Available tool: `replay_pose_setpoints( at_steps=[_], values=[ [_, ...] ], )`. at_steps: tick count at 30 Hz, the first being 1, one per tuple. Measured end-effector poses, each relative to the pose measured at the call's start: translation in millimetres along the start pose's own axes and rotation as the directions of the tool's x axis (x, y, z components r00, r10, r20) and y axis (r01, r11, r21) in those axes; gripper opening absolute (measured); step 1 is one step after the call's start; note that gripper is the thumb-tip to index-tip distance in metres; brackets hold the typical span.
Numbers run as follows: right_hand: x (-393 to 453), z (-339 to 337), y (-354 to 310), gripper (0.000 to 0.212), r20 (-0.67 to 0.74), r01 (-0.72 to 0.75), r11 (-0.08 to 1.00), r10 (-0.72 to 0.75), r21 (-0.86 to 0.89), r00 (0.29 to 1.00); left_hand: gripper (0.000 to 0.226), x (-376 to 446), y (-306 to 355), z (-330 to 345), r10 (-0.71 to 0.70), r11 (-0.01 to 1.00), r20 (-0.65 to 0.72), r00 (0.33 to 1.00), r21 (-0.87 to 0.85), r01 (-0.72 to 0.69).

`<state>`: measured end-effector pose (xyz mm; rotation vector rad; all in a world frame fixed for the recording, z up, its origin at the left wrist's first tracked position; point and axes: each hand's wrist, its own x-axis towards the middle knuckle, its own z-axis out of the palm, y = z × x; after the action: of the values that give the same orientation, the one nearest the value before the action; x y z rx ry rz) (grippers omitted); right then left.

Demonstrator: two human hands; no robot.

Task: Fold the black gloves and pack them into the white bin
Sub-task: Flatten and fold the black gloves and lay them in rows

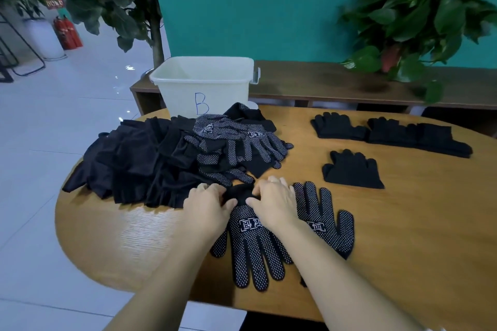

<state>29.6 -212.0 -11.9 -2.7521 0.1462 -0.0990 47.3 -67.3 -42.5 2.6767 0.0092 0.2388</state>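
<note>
A black dotted glove [251,247] lies palm up near the table's front edge, fingers pointing toward me. My left hand [205,205] and my right hand [273,203] both pinch its cuff at the far end. A second dotted glove [326,220] lies just right of it, partly under my right wrist. A heap of black gloves [172,154] covers the table's left half. The white bin [204,83], marked with a blue B, stands behind the heap; its inside is mostly hidden.
Three folded black gloves lie on the wooden table [419,217] at the right: two at the back [338,126] [419,137], one nearer [352,169]. A dark shelf [322,83] with a potted plant [419,21] runs behind the table.
</note>
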Motion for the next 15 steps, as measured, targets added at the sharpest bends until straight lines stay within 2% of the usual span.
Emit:
replay_pose_setpoints(
  at_steps=[4, 6, 7, 9, 12, 13, 15],
  values=[
    [-3, -4, -4, 0.018, 0.011, -0.008, 0.999, 0.008, 0.034, 1.000, 0.022, -5, 5, -6, 0.015, 1.000, 0.033, 0.999, -0.017, -0.015],
    [-7, -10, -1, 0.008, 0.024, -0.029, 0.983, 0.025, 0.181, 0.999, 0.007, -7, 6, -12, 0.001, 0.968, 0.056, 0.998, -0.251, 0.014],
    [-8, -16, 0, 0.006, 0.049, -0.057, 0.947, 0.044, 0.316, 0.998, 0.009, -8, 7, -17, -0.016, 0.910, 0.087, 0.996, -0.412, 0.051],
    [-10, -34, 3, 0.019, 0.101, -0.104, 0.780, 0.052, 0.617, 0.994, 0.015, -10, 14, -35, -0.013, 0.747, 0.129, 0.992, -0.658, 0.095],
    [-12, -72, 5, 0.036, 0.137, -0.123, 0.475, 0.005, 0.871, 0.991, 0.013, -13, 35, -76, 0.093, 0.570, 0.149, 0.984, -0.819, 0.070],
    [-12, -84, 6, 0.030, 0.102, -0.086, 0.433, -0.015, 0.897, 0.995, 0.008, -14, 42, -90, 0.128, 0.530, 0.153, 0.980, -0.846, 0.063],
    [-14, -102, 7, 0.018, -0.001, 0.022, 0.483, -0.044, 0.875, 0.999, 0.004, -12, 52, -108, 0.184, 0.486, 0.171, 0.968, -0.872, 0.062]
  ],
)
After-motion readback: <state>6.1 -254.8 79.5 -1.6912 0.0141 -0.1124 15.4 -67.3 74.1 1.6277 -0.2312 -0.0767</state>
